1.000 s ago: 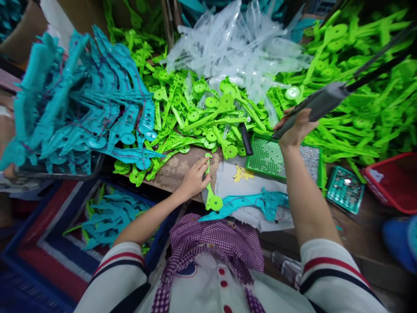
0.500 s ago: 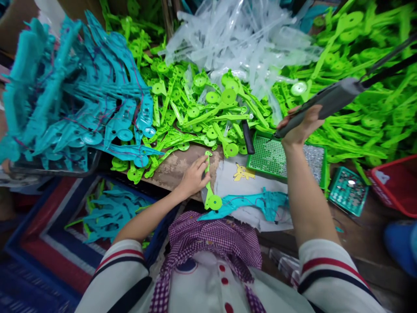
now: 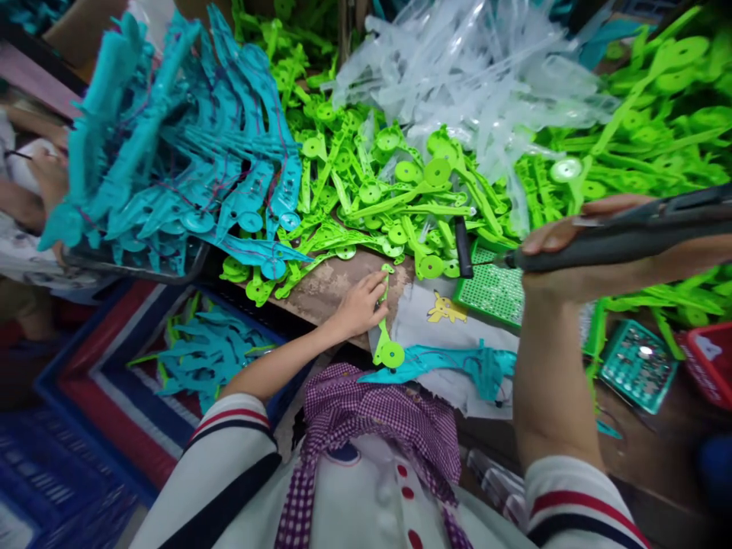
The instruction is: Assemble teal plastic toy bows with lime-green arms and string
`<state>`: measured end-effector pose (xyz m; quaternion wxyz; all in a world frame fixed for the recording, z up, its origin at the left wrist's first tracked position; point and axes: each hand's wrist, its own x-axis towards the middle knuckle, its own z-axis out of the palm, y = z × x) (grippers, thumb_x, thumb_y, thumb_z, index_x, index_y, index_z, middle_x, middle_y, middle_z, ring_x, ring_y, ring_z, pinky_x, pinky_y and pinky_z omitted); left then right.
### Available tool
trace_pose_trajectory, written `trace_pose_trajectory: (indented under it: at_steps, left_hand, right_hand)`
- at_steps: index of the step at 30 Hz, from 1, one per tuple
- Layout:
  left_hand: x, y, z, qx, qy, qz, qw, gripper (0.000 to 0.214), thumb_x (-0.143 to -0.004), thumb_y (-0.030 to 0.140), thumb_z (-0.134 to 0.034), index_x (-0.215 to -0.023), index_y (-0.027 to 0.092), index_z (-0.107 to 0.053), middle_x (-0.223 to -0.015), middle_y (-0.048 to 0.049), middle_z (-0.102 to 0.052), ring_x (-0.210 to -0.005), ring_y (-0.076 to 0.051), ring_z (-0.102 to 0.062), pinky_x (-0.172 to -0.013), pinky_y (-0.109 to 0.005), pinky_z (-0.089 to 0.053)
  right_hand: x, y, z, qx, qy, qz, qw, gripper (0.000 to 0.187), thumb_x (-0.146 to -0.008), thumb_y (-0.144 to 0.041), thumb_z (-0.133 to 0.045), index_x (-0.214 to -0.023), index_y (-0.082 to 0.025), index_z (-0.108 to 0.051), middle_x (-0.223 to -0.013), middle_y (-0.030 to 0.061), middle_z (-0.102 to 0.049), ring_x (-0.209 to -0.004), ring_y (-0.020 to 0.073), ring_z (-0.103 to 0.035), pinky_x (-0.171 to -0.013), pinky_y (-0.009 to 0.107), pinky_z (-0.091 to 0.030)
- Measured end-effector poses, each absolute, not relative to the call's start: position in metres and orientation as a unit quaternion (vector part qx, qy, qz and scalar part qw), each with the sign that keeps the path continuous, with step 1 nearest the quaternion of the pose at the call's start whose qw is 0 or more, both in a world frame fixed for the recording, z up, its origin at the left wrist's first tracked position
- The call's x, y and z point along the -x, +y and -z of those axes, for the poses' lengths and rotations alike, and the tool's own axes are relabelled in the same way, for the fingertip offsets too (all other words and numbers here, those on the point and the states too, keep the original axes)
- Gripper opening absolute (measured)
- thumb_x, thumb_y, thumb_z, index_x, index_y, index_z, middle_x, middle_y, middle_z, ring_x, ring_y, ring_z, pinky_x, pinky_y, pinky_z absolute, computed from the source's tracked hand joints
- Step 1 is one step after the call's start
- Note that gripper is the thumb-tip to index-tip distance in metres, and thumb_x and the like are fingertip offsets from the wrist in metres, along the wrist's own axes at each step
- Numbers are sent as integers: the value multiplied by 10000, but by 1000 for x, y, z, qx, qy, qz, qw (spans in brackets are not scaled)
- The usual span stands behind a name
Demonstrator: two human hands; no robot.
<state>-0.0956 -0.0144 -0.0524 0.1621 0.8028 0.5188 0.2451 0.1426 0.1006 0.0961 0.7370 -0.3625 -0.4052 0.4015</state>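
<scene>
My left hand [image 3: 361, 305] is closed on a slim lime-green plastic part [image 3: 392, 354], whose round disc end points toward me. This part lies beside a turquoise gun-shaped plastic shell [image 3: 440, 362] with thin dark wires, resting on the pale sheet. In my right hand [image 3: 552, 240] is a dark grey electric screwdriver [image 3: 623, 240], held nearly level with its bit pointing left. The bit hangs over the left end of a green perforated screw tray [image 3: 492, 293], near a black handle [image 3: 463, 248]. My right forearm hides part of the tray.
Turquoise shells [image 3: 229, 152] are stacked in a bin at left; lime-green parts [image 3: 366, 191] and clear plastic pieces [image 3: 457, 76] heap behind. At right are a teal box of small metal parts [image 3: 639, 362] and a red bin [image 3: 712, 366]. A co-worker's hand [image 3: 51, 171] shows far left.
The screwdriver has swung from a steep slant to nearly level, its bit moving left relative to the tray. My left hand stays on the green part. The whole view has shifted.
</scene>
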Motion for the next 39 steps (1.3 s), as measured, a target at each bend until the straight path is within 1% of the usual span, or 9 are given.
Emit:
trace_pose_trajectory:
  at_steps: [2, 7, 9, 16, 19, 23, 30, 33, 39]
  left_hand:
    - [95, -14, 53, -800, 524, -236, 170, 333, -884, 210, -510, -1203, 162, -593, -1492, -153, -516, -1384, -312, -492, -1139, -531, -476]
    - [94, -13, 51, -804, 526, -216, 174, 295, -877, 225, -542, -1149, 139, -618, -1483, -163, -525, -1380, -312, -493, -1151, -510, -460]
    - [94, -12, 48, -807, 526, -205, 173, 289, -878, 225, -549, -1135, 115, -626, -1476, -182, -531, -1369, -315, -504, -1147, -489, -464]
    - [92, -12, 41, -805, 539, -175, 174, 298, -904, 240, -525, -1142, 102, -639, -1500, -186, -516, -1353, -342, -513, -1073, -508, -504]
    - [91, -12, 40, -805, 541, -170, 174, 308, -905, 239, -517, -1159, 114, -639, -1513, -180, -505, -1352, -342, -512, -1070, -519, -498]
    - [91, -13, 39, -806, 542, -164, 172, 314, -916, 254, -507, -1168, 124, -643, -1515, -172, -505, -1347, -336, -516, -1088, -510, -484]
    - [90, -13, 41, -801, 546, -173, 173, 338, -911, 255, -525, -1203, 134, -645, -1523, -166, -491, -1345, -339, -515, -1065, -515, -498]
    - [90, -13, 41, -802, 547, -168, 170, 334, -911, 250, -521, -1198, 135, -648, -1520, -161, -499, -1349, -338, -512, -1041, -508, -512]
    - [89, -13, 41, -804, 542, -179, 167, 310, -901, 233, -535, -1160, 128, -669, -1470, -162, -544, -1355, -325, -508, -1045, -487, -514]
  right_hand:
    - [-108, 88, -96, 328, -458, -426, 708, 761, -585, -997, -455, -650, -247, -569, -433, -36, -393, -327, 124, -423, -291, 266, -289]
    - [-39, 88, -65, 368, -484, -475, 636, 785, -585, -1033, -384, -729, -276, -537, -464, -51, -372, -382, 160, -477, -362, 317, -380]
    - [-26, 93, -50, 372, -492, -482, 622, 769, -594, -1022, -405, -747, -279, -534, -476, -53, -373, -403, 165, -498, -379, 314, -379]
    - [-13, 103, -24, 358, -514, -470, 621, 663, -709, -942, -448, -745, -286, -542, -540, -29, -398, -454, 184, -530, -397, 322, -370]
    - [-13, 103, -20, 356, -520, -466, 621, 652, -723, -931, -447, -738, -288, -550, -520, -41, -386, -405, 166, -486, -378, 316, -355]
    - [-11, 101, -18, 331, -512, -469, 639, 631, -712, -906, -507, -723, -277, -553, -483, -69, -374, -341, 136, -431, -353, 290, -335]
    - [-11, 101, -15, 350, -505, -467, 635, 615, -704, -886, -541, -723, -271, -567, -485, -54, -398, -376, 165, -486, -366, 311, -367]
    - [-9, 102, -14, 350, -508, -469, 632, 605, -708, -880, -528, -706, -276, -569, -467, -56, -389, -362, 154, -455, -358, 299, -332]
    - [-5, 102, -18, 319, -507, -533, 597, 554, -641, -798, -662, -676, -258, -540, -474, -69, -441, -329, 115, -415, -341, 274, -331]
